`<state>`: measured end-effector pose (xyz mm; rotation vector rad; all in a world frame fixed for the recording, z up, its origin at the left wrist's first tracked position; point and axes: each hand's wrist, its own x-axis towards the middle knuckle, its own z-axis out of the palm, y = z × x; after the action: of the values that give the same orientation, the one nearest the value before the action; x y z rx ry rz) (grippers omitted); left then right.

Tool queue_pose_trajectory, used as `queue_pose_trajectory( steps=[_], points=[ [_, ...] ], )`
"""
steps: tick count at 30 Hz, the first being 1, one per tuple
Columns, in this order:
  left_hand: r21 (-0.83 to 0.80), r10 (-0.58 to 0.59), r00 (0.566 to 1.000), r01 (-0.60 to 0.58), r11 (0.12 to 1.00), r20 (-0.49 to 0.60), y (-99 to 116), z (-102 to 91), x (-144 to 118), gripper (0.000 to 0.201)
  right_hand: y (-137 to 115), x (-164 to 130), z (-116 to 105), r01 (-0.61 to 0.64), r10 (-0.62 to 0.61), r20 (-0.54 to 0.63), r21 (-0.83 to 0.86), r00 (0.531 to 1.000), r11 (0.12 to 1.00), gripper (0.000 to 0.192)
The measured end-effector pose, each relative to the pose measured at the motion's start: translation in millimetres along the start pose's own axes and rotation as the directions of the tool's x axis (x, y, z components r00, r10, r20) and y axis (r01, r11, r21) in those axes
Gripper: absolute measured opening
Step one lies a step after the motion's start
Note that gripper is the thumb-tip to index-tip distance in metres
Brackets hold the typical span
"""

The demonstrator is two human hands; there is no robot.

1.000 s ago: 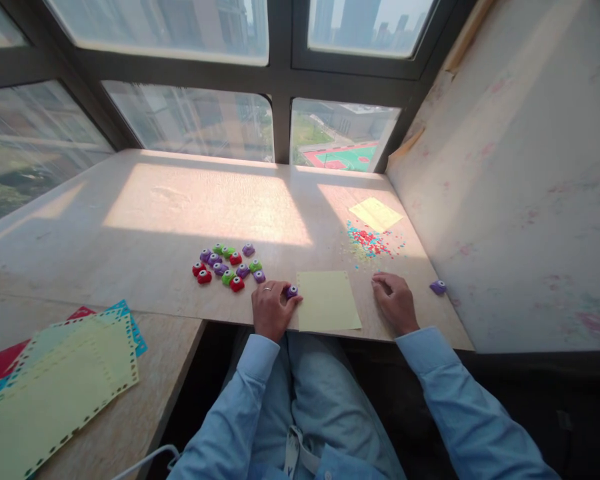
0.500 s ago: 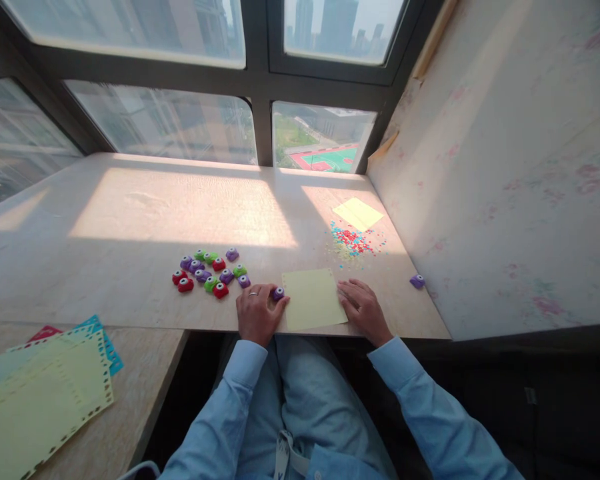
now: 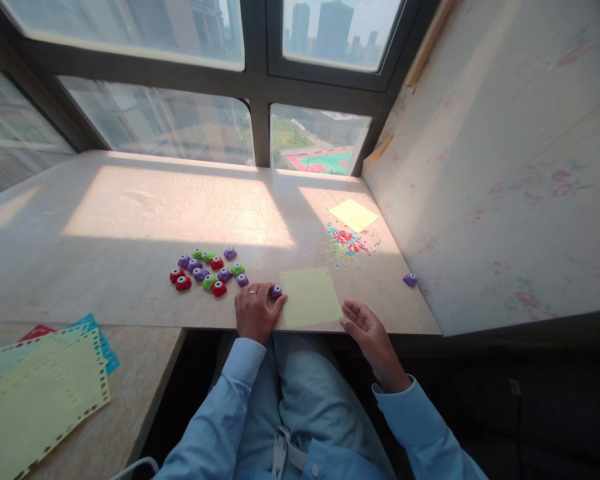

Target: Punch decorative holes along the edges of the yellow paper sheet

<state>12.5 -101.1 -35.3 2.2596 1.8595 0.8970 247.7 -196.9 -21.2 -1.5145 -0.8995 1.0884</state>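
Observation:
My left hand is closed around a small purple craft hole punch at the left edge of a pale yellow sheet of paper. Small holes show along the sheet's top edge; whether paper sits inside the punch's slot is hidden. Just off the sheet's lower right corner is my right hand, fingers extended and holding nothing. Left of my left hand lies a group of red, green and purple hole punches.
Red, blue and yellow paper bits are scattered beyond the sheet, beside another yellow paper. One purple punch sits near the right wall. Punched sheets are stacked at lower left. The windows border the ledge's far side.
My right hand has lifted off the sheet's right edge and moved down and slightly right. My left hand keeps its hold on the purple punch. The view has shifted slightly.

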Motion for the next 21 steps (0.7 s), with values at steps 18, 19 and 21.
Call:
queue_pose_trajectory(
  steps=[18, 19, 21],
  points=[
    [-0.326, -0.088, 0.979, 0.023, 0.945, -0.186, -5.0, -1.8, -5.1, 0.019, -2.8, -19.2, 12.3, 0.116, -0.139, -0.141, -0.162, 0.980, 0.980, 0.041],
    [-0.344, -0.112, 0.972, 0.036, 0.938, -0.206, -4.8, -2.0, -6.3, 0.019, -4.5, -21.3, 15.6, 0.128, -0.151, -0.126, -0.174, 0.980, 0.976, 0.040],
    [-0.348, -0.148, 0.967, 0.069, 0.935, -0.206, -5.2, -2.2, -8.6, 0.018, -8.2, -24.6, 22.5, 0.149, -0.169, -0.086, -0.198, 0.982, 0.969, 0.038]
  ],
)
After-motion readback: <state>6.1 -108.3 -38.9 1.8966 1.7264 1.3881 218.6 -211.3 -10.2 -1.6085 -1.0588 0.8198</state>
